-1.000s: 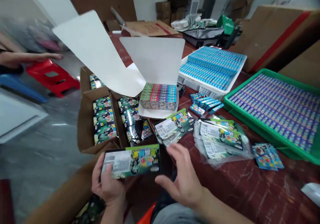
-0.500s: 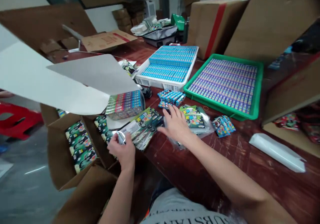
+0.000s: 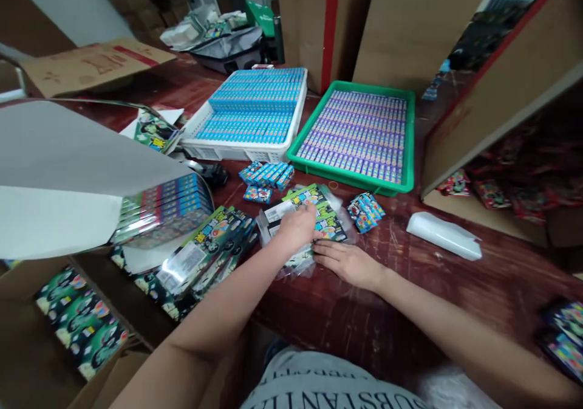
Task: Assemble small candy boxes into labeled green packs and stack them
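Mostly centre-frame activity.
- Left hand (image 3: pixel 296 226) lies on top of the bagged packs (image 3: pixel 330 223), knuckles up and fingers curled down onto the top one. Whether they pinch it I cannot tell.
- Right hand (image 3: pixel 348 263) lies flat on the table (image 3: pixel 410 312) at the near edge of that stack, fingers straight and pressed together. It probably squares or steadies the slippery bags.
- The stack sits mid-frame, just below the green tray (image 3: pixel 355 184), between the loose blue boxes (image 3: pixel 268 174) and a small fan of blue packs (image 3: pixel 365 211).
- The white basket (image 3: pixel 237 151) sits above left, and the green-black pack pile (image 3: pixel 204 251) left of the hands.
- Half a second ago the left hand was at the left pile and the right hand was spread over the bags. Now both meet at the stack, and the view has swung right.
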